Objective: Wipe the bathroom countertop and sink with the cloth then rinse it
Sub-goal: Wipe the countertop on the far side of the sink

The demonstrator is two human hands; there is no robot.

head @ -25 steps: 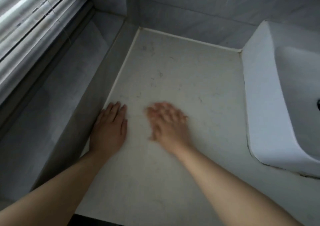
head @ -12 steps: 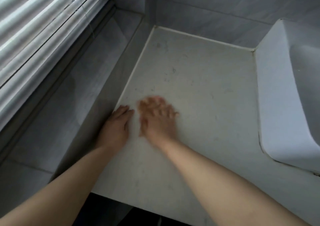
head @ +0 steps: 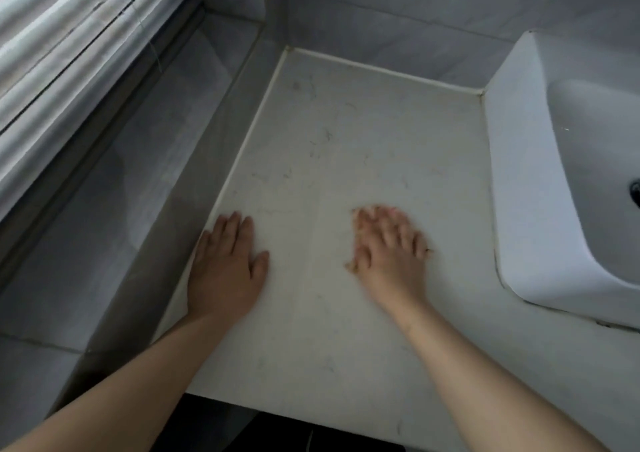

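Head camera showed the left hand (head: 225,271) flat, fingers straight, on the countertop (head: 346,132); the right hand (head: 388,247), blurred, lay open and spread-fingered between that hand and the sink (head: 526,209).

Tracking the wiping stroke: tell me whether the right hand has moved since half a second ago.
Yes. The right hand has slid rightward across the countertop, away from the left hand planted at its left edge and closer to the sink.

Left hand (head: 225,264) flat, palm down, fingers (head: 232,225) together; right hand (head: 388,247) palm down, fingers spread, motion-blurred.
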